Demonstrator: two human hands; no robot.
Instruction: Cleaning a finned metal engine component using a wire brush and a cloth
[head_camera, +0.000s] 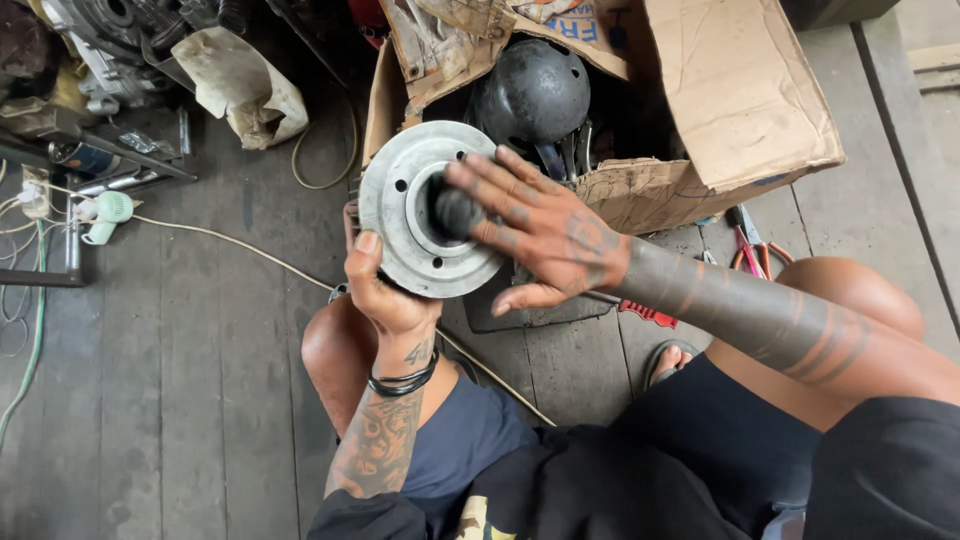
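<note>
Grey cast-metal round flange disc with bolt holes (420, 215) sits upright before the torn cardboard box (740, 90), my left hand (385, 295) clamped on its lower rim, right hand (540, 230) fingers splayed, thumb and fingertips pinching the dark cylindrical plug (457, 212) at its centre bore; I judge keeping the disc steady and the plug square matters most.

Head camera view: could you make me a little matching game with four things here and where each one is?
Things:
1. metal disc
2. dark helmet
3. red-handled pliers
4. left hand

Places:
A. on the floor beside the box
B. inside the cardboard box
C. gripping the disc's lower edge
D. held up between both hands

Pairs: 1-D, 2-B, 3-A, 4-C
</note>
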